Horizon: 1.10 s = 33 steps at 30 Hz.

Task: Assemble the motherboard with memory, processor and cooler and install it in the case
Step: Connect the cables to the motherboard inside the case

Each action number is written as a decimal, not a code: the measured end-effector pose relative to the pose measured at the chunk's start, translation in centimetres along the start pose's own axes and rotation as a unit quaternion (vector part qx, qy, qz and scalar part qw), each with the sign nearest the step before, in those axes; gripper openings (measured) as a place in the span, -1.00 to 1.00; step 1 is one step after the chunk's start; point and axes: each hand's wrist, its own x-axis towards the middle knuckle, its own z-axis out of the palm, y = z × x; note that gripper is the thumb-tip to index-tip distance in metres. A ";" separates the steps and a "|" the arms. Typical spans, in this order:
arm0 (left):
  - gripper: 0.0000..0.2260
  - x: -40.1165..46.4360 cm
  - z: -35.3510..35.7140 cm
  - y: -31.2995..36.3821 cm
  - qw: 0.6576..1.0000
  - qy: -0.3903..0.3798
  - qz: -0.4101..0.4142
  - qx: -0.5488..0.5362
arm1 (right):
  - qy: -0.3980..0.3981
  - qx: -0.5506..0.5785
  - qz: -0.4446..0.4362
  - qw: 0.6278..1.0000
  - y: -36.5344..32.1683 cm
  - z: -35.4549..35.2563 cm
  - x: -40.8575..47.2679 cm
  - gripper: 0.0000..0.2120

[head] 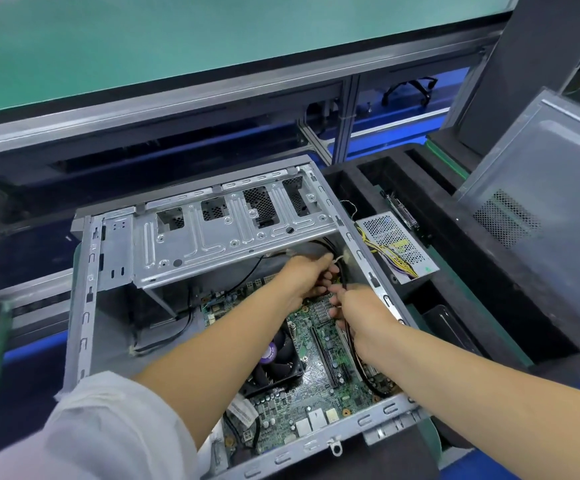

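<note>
Left hand: my left hand [307, 277] was reaching deep into the case, fingers curled around a thin black cable [341, 271] near the far right corner.
Right hand: my right hand [359, 311] sat just beside the left, fingertips pinching the same cable bundle; the exact grip I could not tell, since the fingers overlapped.
Motherboard: the green printed circuit motherboard [319, 386] lay flat on the floor of the case, under both forearms.
Cooler: the black square fan cooler with a purple hub label [278, 358] sat on the motherboard, partly hidden by my left forearm.
Heatsink: a small silver finned heatsink [324, 308] stood on the board just below my fingers.
Case: the open grey steel computer case [86, 306] lay on its side, with its perforated silver drive cage [219, 237] spanning the far end.
Power supply: a silver mesh-topped power supply with yellow and black wires [394, 245] rested in black foam to the right of the case.
Side panel: a grey vented metal side panel [541, 202] leaned at far right.
Sleeve: a white sleeve [108, 427] covered my left upper arm.
</note>
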 end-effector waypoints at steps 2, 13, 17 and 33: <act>-0.79 -0.2 -0.1 -0.1 0.997 0.019 0.047 0.065 | -0.006 -0.003 0.001 1.000 0.0 0.2 0.0 -0.70; -0.73 -8.1 -1.4 -1.3 0.927 -0.348 -0.081 0.113 | -0.073 -0.684 -0.363 0.629 -3.6 0.4 -0.8 -0.50; -0.75 -7.5 1.0 -2.8 0.932 -0.281 0.035 0.227 | -0.179 -0.732 -0.492 0.435 -6.8 0.8 -0.1 -0.59; -0.90 -6.0 3.9 -5.7 0.920 -0.127 0.208 0.306 | -0.230 -0.713 -0.567 0.344 -7.9 0.5 3.1 -0.72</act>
